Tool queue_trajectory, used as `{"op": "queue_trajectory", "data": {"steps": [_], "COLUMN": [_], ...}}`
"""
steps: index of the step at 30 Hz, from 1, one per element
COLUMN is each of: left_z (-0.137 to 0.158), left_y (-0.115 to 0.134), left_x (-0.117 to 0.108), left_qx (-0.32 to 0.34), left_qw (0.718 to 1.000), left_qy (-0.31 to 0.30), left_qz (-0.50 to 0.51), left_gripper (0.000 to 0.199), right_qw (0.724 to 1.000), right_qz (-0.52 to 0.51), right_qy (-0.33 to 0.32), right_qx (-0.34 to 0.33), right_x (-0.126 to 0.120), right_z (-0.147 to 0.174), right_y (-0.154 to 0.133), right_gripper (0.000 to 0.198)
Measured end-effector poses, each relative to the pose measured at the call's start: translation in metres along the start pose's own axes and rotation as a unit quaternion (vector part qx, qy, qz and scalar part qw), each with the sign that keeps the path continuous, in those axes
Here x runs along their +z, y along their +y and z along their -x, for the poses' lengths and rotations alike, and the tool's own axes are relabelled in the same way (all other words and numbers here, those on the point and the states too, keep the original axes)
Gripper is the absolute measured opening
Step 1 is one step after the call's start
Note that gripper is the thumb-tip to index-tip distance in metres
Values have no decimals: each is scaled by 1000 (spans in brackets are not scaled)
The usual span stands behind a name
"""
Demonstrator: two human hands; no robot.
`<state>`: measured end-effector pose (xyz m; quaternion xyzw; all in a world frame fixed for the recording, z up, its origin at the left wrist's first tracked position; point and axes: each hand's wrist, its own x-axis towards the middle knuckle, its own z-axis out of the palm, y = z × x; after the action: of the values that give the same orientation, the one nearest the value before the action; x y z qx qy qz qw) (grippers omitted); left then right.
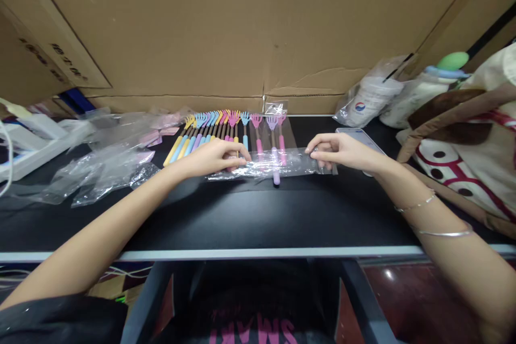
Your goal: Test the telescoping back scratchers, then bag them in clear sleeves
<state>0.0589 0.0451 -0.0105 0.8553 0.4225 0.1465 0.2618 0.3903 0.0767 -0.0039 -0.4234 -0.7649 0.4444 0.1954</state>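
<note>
A clear plastic bag (297, 164) is stretched sideways between my hands, just above the black table. My left hand (217, 157) pinches its left end and my right hand (336, 151) its right end, fingers closed on the film. Under the bag a back scratcher with a lilac handle (276, 178) points away from me, its lilac claw head beyond the film. Two pink-handled back scratchers, one with a pink handle (259, 146), lie either side of it, with clear film around them. Left of these, a row of several back scratchers (197, 141) shows blue, yellow, purple and pink handles, partly hidden by my left hand.
Loose clear bags (108, 164) with pink cards are heaped at the left, beside a white power strip (48, 145). At the right are a phone (360, 138), a bagged cup (373, 99), a bottle with a green top (451, 62) and a cloth bag (467, 166). Cardboard (201, 27) walls the back.
</note>
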Motion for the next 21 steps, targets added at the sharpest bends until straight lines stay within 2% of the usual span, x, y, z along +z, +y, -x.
{"op": "queue_trajectory", "data": {"steps": [6, 11, 14, 18, 21], "left_z": [-1, -3, -3, -4, -6], "left_y": [5, 12, 15, 19, 20], "left_x": [5, 10, 11, 14, 20], "left_qx": [22, -42, -65, -90, -81], "left_qw": [998, 985, 972, 935, 885], "left_qy": [-40, -6, 21, 94, 137], "left_qz": [45, 167, 226, 330, 438], "left_gripper": [33, 30, 28, 29, 33], "right_qw": [997, 972, 950, 935, 937], "right_qz": [-58, -189, -263, -302, -303], "right_qy": [40, 140, 166, 184, 174], "right_qx": [-14, -17, -25, -37, -31], "right_x": [4, 3, 0, -1, 6], "right_z": [-1, -4, -4, -3, -2], "right_y": [2, 5, 4, 0, -5], "right_gripper": [37, 36, 35, 30, 29]}}
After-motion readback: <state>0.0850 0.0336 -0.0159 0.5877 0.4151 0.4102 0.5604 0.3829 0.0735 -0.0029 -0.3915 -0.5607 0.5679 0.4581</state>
